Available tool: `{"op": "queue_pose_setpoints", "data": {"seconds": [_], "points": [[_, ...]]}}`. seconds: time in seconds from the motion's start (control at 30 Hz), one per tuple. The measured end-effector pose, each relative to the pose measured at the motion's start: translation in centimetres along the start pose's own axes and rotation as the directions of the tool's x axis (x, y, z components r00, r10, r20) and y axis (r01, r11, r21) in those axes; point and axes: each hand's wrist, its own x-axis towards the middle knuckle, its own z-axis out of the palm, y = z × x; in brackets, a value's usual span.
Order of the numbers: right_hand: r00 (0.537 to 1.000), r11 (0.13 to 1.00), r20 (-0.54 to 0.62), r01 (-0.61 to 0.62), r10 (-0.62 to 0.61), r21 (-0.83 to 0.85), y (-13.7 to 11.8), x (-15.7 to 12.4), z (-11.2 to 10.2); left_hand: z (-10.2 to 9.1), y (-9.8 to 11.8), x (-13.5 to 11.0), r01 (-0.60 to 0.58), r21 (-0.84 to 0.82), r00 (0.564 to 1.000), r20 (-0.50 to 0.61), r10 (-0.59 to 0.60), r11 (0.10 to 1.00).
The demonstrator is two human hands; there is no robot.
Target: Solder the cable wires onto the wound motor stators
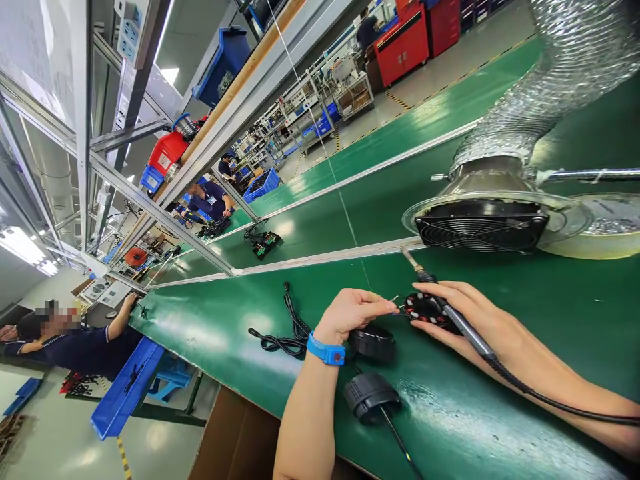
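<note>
My right hand point(487, 327) holds a soldering iron point(467, 331), its bare metal tip pointing up and away over the bench. Between the fingers of that same hand sits a round motor stator point(417, 308) with reddish windings and a dark centre. My left hand point(353, 313), with a blue wrist strap point(325, 350), pinches a thin wire point(399, 301) at the stator's left edge. Just below the left hand lies a black round housing point(374, 341). Nearer to me is a black ribbed cap point(371, 398) with a cable point(397, 437) running out of it.
A black fan point(483, 230) under a foil duct point(530, 100) stands behind my right hand. Coiled black cables point(285, 327) lie to the left on the green bench point(215, 327). A circuit board point(265, 245) sits beyond the rail. Co-workers point(85, 350) are at the left.
</note>
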Motion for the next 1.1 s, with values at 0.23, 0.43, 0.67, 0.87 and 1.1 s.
{"op": "queue_pose_setpoints", "data": {"seconds": [0.23, 0.43, 0.67, 0.87, 1.1], "points": [[0.999, 0.999, -0.010, 0.036, -0.036, 0.001, 0.2, -0.2, 0.3, 0.7, 0.6, 0.1, -0.009, -0.029, 0.997, -0.079, 0.007, 1.000], [1.000, 1.000, 0.015, 0.000, 0.000, 0.010, -0.1, -0.1, 0.0, 0.6, 0.1, 0.1, -0.073, -0.054, 0.992, -0.110, 0.067, 0.996], [1.000, 1.000, 0.014, 0.017, -0.018, 0.019, 0.6, -0.3, 0.3, -2.8, 0.3, -0.5, 0.024, 0.019, 0.999, 0.031, -0.024, 1.000], [0.997, 0.997, -0.012, 0.078, -0.078, -0.007, 1.1, -0.4, 1.0, -1.3, 0.3, 0.2, -0.014, 0.006, 0.996, -0.091, 0.015, 1.000], [0.991, 0.992, -0.037, 0.125, -0.125, -0.013, 0.4, -0.1, 0.9, 1.3, 0.4, 1.3, -0.129, 0.077, 0.958, -0.246, 0.145, 0.989]]}}
